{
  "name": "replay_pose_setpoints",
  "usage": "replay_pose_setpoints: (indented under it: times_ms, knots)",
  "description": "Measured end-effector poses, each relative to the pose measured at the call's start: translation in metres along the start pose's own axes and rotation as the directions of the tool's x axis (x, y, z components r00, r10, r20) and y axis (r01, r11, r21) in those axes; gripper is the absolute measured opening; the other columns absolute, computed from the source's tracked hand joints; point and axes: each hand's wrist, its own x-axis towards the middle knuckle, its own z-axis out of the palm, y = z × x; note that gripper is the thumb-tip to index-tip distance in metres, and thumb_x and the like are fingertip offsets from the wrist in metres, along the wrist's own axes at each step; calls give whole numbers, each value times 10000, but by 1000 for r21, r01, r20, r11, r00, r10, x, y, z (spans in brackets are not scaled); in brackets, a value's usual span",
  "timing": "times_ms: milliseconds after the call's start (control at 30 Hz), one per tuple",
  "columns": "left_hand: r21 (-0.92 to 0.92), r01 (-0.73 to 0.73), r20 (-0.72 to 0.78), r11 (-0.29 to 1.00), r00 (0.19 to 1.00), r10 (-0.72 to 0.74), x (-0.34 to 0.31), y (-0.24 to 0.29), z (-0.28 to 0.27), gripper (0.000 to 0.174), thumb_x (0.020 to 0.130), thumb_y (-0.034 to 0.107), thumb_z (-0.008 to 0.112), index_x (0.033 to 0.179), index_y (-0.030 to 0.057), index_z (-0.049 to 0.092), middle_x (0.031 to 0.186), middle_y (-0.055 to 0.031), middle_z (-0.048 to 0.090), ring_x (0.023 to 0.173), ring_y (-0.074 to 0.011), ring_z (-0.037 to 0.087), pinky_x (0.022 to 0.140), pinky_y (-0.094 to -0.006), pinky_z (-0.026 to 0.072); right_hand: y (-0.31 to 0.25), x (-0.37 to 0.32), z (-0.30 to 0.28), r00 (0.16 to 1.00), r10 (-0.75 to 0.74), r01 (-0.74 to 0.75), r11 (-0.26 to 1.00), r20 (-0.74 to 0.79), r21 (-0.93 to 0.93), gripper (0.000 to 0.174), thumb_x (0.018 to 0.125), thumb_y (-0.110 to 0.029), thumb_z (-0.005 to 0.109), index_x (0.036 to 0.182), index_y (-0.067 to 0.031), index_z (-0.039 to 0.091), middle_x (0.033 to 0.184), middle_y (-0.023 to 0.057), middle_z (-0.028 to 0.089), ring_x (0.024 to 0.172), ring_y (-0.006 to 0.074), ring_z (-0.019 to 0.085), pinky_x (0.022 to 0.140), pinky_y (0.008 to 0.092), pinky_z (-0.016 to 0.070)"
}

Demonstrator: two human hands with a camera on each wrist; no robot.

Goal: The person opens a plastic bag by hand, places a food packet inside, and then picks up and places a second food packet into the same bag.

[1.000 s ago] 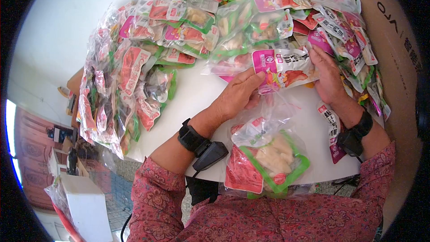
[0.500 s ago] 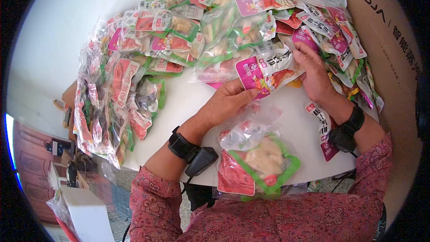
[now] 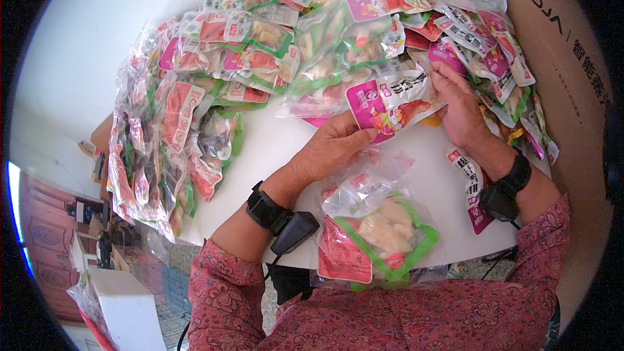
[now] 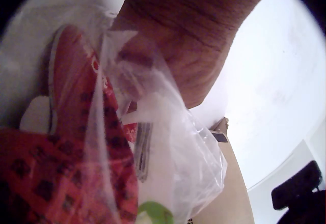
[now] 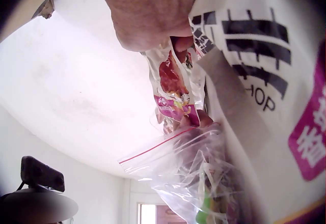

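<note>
Both hands hold a white and purple food pouch point(image 3: 396, 103) over the table in the head view. The left hand point(image 3: 331, 146) pinches its purple end, thumb on top; the right hand point(image 3: 458, 107) grips the white end, its fingers partly behind the pouch. Below them lies a clear zip bag point(image 3: 370, 185) with a green-edged pack point(image 3: 390, 227) and a red pack point(image 3: 344, 253) inside. In the right wrist view the pouch point(image 5: 173, 84) hangs from the right hand point(image 5: 153, 15). Clear plastic point(image 4: 168, 147) covers part of the left wrist view beneath the left hand point(image 4: 173, 46).
Filled clear bags are heaped on the left point(image 3: 175, 123) and across the back point(image 3: 351, 32) of the white table point(image 3: 273, 131). Another white and purple pouch point(image 3: 469, 185) lies beside the right forearm. A large cardboard box point(image 3: 552, 78) stands along the right side.
Since a second ago the pouch and both hands appear shifted left and lower in the head view, as does the whole scene. Both hands still hold the pouch, now tilted more.
</note>
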Motion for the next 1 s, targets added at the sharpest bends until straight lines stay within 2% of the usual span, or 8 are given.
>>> replay_pose_setpoints:
  times_ms: [200,267,333,400,600,700,767,1000]
  knots:
    - [-35,-22,-7,999,1000,22,1,-4,1,273,877,193,488,1125,81,507,876,52,556,637,-7,487,515,-162,380,4,3,-1,998,58,-56,983,-11,177,383,871,-201,446,1178,28,434,1073,84,518,979,128,481,869,247,372]
    - [-53,-36,-30,998,999,34,2,-6,2,269,859,170,522,1115,86,525,911,45,581,556,5,405,473,-155,338,6,6,-4,999,43,-43,981,4,188,379,870,-196,446,1179,23,433,1068,83,523,970,132,493,859,252,387]
    - [-68,-47,-12,997,999,46,1,-4,2,269,860,168,522,1117,88,526,926,45,580,573,6,418,483,-155,348,4,5,-2,999,29,-32,980,19,199,375,868,-191,445,1179,18,432,1064,82,528,961,136,505,849,257,402]
    - [-84,-58,6,995,998,59,1,-4,3,269,862,165,522,1120,90,526,941,44,579,590,6,431,493,-156,359,-5,0,3,997,63,-76,949,53,306,363,868,-184,441,1177,6,435,1058,82,536,946,147,526,832,271,429]
    - [-91,-55,-19,994,998,54,3,-7,4,284,863,163,523,1138,95,512,964,39,579,607,2,449,510,-154,374,-9,-2,4,996,84,-92,959,38,270,360,869,-183,440,1177,4,434,1070,87,530,955,150,526,832,274,433]
    - [-122,-75,-18,990,997,73,3,-8,2,290,863,161,520,1145,94,503,989,33,572,664,-6,476,540,-158,395,-2,1,1,998,65,-64,970,7,234,374,868,-196,446,1180,9,430,1078,92,523,972,147,511,843,268,418]
    - [-100,-9,23,995,1000,12,1,-4,0,292,863,161,517,1147,96,495,1019,29,560,751,-19,500,589,-167,418,4,4,-3,999,46,-48,977,14,207,382,867,-204,449,1182,12,428,1079,93,521,976,146,506,845,265,412]
    - [-117,-42,-50,992,998,37,5,-15,-1,293,864,164,510,1150,107,489,974,31,577,639,-16,492,517,-172,391,-2,2,1,997,77,-80,977,24,200,369,866,-221,453,1152,14,455,1052,81,530,938,130,512,820,252,414]
